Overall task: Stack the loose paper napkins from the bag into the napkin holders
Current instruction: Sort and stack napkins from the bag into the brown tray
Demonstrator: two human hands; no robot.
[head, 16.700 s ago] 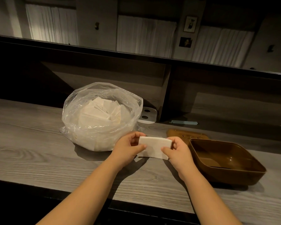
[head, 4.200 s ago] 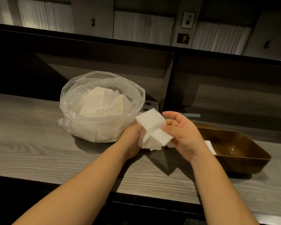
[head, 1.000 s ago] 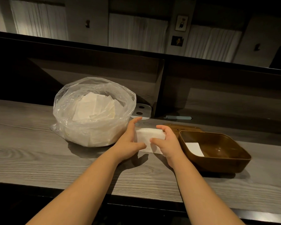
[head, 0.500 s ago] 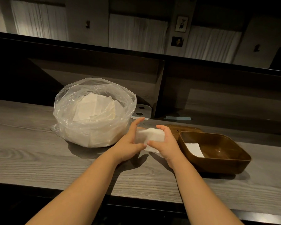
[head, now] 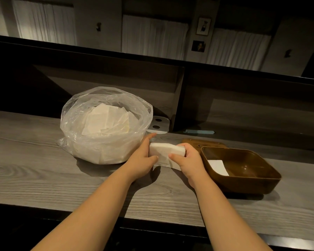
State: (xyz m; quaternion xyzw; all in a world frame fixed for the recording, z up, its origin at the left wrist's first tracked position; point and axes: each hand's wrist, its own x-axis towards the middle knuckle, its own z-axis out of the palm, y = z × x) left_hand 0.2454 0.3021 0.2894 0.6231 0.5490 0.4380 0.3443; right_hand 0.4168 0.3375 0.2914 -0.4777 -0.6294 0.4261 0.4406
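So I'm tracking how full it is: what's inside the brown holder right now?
One flat white napkin lies on the floor of the brown holder, toward its left side. The rest of the floor looks bare. The near wall hides the nearest strip of the inside.

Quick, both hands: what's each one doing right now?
Left hand: grips the napkin stack at its left end.
Right hand: grips the same stack's right end.

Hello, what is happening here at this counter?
A person is holding a small stack of white napkins between the left hand and the right hand, squaring it just above the wooden counter. The clear plastic bag beside it is full of loose napkins. The brown napkin holder on the right holds only one napkin.
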